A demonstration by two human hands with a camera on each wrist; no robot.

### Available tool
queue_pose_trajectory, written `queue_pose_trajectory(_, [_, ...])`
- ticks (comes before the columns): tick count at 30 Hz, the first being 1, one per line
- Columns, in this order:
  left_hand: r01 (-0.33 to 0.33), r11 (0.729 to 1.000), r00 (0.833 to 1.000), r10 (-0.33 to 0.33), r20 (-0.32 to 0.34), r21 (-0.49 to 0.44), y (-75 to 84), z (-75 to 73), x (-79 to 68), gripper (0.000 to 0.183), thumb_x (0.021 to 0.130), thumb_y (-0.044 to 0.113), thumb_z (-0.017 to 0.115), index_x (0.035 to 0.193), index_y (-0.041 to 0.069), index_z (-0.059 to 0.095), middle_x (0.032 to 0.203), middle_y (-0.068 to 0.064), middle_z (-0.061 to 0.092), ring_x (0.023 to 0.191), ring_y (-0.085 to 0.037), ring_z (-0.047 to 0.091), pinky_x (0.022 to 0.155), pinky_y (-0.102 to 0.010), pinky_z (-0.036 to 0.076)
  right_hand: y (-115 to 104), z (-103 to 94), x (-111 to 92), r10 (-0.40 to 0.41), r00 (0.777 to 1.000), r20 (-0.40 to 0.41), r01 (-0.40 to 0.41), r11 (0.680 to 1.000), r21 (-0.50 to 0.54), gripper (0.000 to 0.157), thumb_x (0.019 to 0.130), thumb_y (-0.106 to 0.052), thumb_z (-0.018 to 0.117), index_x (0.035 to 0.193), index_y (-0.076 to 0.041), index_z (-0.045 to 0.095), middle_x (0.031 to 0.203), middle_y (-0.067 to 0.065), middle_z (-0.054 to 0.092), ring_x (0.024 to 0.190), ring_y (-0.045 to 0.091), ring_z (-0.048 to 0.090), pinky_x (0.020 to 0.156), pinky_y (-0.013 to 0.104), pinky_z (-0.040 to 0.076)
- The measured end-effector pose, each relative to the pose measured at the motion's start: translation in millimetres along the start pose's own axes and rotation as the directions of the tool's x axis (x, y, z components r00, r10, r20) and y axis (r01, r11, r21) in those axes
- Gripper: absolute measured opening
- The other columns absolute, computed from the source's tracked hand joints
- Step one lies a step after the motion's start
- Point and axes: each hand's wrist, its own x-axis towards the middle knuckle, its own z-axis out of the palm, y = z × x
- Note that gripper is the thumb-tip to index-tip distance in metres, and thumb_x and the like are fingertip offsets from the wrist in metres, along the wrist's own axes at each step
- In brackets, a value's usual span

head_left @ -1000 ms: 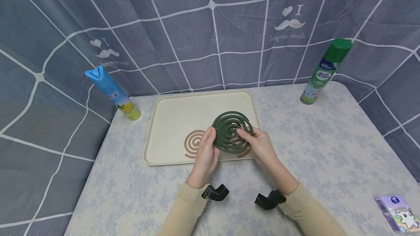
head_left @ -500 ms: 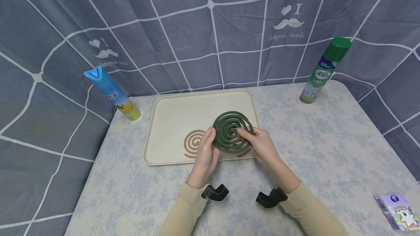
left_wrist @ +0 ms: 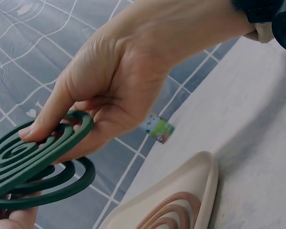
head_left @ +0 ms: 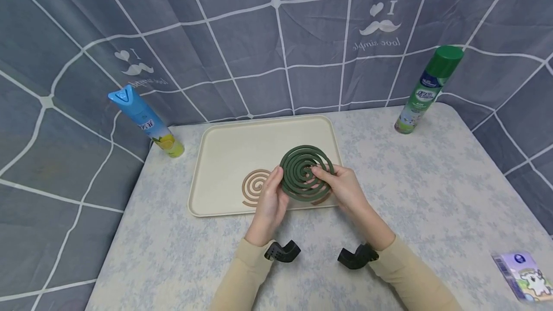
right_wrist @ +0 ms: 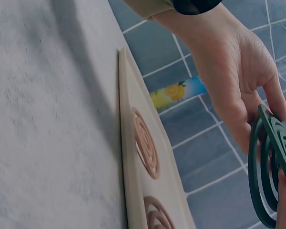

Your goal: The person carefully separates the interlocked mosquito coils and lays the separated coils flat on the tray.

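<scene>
left hand (head_left: pixel 271 201) pinching left rim of green coil (head_left: pixel 306 173), thumb on top, fingers curled beneath. right hand (head_left: pixel 341 188) gripping right side, fingertips (head_left: pixel 318 173) laid over inner rings. coil lifted clear, tilted above near right part of cream tray (head_left: pixel 224 155). layers parting at left edge in left wrist view. brown coil (head_left: pixel 256 187) flat on tray below, second brown coil (head_left: pixel 321 200) mostly hidden under hands. blue spray can (head_left: pixel 144 121) far left, green spray can (head_left: pixel 424 91) far right, tissue pack (head_left: pixel 520 275) at near right table edge.

Item: dark green mosquito coil (head_left: pixel 306 173), flat double spiral, unbroken. You hold it tilted above the cream tray's (head_left: pixel 224 150) near edge, left hand (head_left: pixel 271 200) and right hand (head_left: pixel 341 187) pinching opposite rims.
</scene>
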Motion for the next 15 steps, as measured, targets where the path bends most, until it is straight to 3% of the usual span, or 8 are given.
queue_pose_trajectory(10, [0.007, 0.999, 1.0, -0.007, 0.006, 0.04, 3.2, -4.9, 3.0, 0.04, 0.108, 0.019, 0.031, 0.136, -0.008, 0.042, 0.115, 0.002, 0.061, 0.108, -0.004, 0.061, 0.097, -0.02, 0.051, -6, -8.6, 4, -0.008, 1.0, 0.029, 0.012, 0.989, -0.145, 0.032, 0.092, -0.027, 0.071, 0.096, 0.005, 0.072, 0.065, -0.003, 0.071, 0.062, 0.011, 0.066, 0.059, 0.024, 0.056])
queue_pose_trajectory(15, [0.041, 0.995, 0.999, -0.043, 0.018, 0.092, 6.7, -7.0, 3.7, 0.034, 0.108, 0.016, 0.03, 0.129, -0.008, 0.044, 0.111, 0.002, 0.06, 0.104, -0.004, 0.061, 0.092, -0.019, 0.053, -8, -15.9, 5, -0.015, 0.998, 0.064, 0.035, 0.947, -0.32, 0.031, 0.089, -0.03, 0.074, 0.086, 0.001, 0.074, 0.065, 0.001, 0.07, 0.065, 0.01, 0.063, 0.064, 0.026, 0.053])
